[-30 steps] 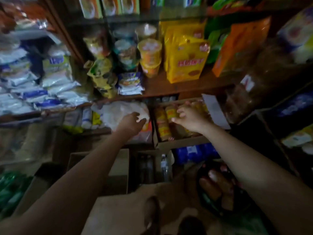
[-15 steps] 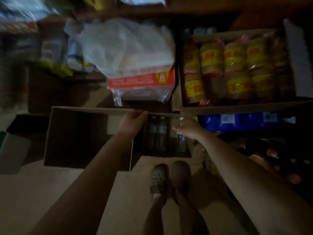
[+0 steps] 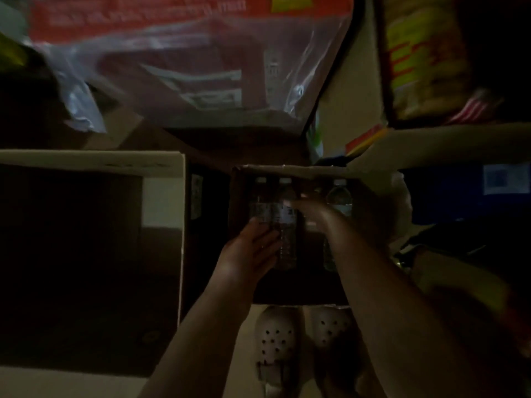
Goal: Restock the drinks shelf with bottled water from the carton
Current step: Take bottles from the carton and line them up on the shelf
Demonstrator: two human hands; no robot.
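Note:
An open brown carton (image 3: pixel 290 169) stands on the floor in front of my feet, holding several clear water bottles. My left hand (image 3: pixel 248 252) is down in the carton, its fingers wrapped round the lower part of a bottle (image 3: pixel 260 206) at the left. My right hand (image 3: pixel 314 209) reaches in from the right and lies across the neighbouring bottle (image 3: pixel 287 248). Its grip is blurred and dark. Another bottle (image 3: pixel 340 196) stands untouched at the carton's right side.
A large dark open carton (image 3: pixel 92 160) sits to the left. Above it, a red box in clear plastic (image 3: pixel 186 53) overhangs, beside a tray of yellow snack packs (image 3: pixel 425 67). Blue packs (image 3: pixel 459 196) lie at the right. My feet in pale clogs (image 3: pixel 275 340) stand just before the carton.
The view has dropped from the shelves to the floor carton. Both hands came down from the shelf into the carton and now rest on bottles.

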